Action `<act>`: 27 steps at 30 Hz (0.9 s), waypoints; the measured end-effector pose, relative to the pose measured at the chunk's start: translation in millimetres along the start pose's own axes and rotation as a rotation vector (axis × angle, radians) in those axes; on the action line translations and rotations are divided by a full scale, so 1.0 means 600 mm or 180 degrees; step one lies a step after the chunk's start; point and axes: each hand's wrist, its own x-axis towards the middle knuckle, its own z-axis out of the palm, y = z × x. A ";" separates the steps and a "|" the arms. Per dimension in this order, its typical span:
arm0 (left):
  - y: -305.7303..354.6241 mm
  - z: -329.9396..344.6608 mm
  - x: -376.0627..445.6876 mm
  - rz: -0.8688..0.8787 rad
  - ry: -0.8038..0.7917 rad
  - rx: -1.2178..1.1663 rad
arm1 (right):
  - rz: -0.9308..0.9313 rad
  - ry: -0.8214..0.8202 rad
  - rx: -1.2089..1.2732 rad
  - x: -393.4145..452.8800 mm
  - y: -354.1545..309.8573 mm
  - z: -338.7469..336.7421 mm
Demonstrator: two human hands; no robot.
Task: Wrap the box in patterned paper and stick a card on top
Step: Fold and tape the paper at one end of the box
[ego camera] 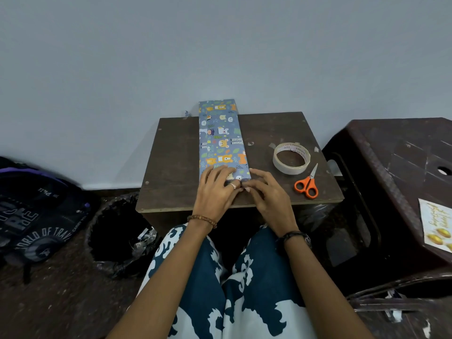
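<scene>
Wrapped box (221,140) lies lengthwise mid-desk (176,152), far end overhanging at 12 o'clock. Left hand (216,185) presses flat on near end; right hand (265,192) pinches end flap. Risk: flap springs open untaped, tape (291,157) at 2 o'clock beyond reach. Card (437,225) waits on stool (391,152) at 4 o'clock.

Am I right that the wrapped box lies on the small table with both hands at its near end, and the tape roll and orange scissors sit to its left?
Not quite. In the head view the tape roll and orange scissors sit to the right of the wrapped box, not the left. The rest holds: the box lies on the small table, with the left hand and right hand at its near end.
</scene>
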 end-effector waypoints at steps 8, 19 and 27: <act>0.001 0.003 -0.002 -0.0090 0.0036 -0.0115 | 0.0462 -0.0211 0.0700 0.005 -0.001 -0.005; -0.002 0.010 -0.004 -0.0058 0.0073 0.0006 | -0.0003 0.0240 0.0143 0.014 -0.002 0.006; -0.001 0.011 -0.002 0.0023 0.0276 0.0058 | -0.0047 0.0339 0.0157 0.015 0.000 0.009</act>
